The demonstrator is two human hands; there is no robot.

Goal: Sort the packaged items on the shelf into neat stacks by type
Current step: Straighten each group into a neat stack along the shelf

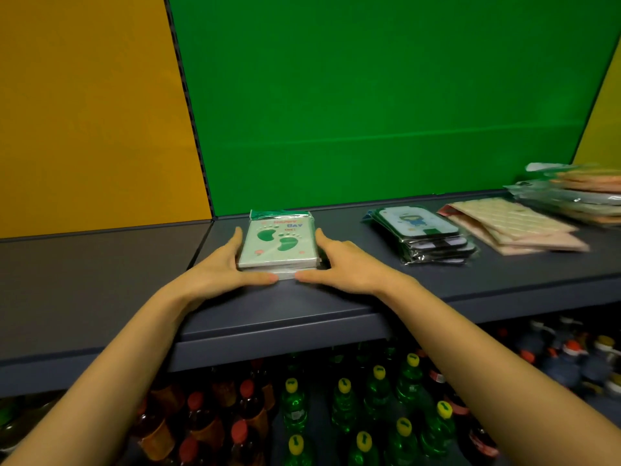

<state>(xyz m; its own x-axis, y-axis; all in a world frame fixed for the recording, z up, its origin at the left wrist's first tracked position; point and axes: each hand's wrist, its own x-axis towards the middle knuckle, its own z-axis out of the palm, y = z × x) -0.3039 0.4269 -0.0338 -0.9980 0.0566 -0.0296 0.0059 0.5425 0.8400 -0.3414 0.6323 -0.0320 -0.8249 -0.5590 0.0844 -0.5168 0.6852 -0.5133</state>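
A small stack of pale green packaged items with a green footprint print point(280, 242) lies on the dark grey shelf point(336, 307). My left hand point(221, 267) presses flat against the stack's left side and front corner with straight fingers. My right hand point(339, 264) presses its right side the same way, thumb along the front edge. To the right lie a stack of black-edged packs with a cartoon figure point(426, 235), a stack of beige quilted packs point(510, 227) and a loose pile of plastic-wrapped orange and clear packs point(578, 193).
Green back panel point(386, 95) and orange panels close off the rear of the shelf. Below the shelf stand several bottles: green ones with yellow caps point(376, 398) and dark ones with red caps point(215, 418). The shelf's left section point(100, 270) is bare.
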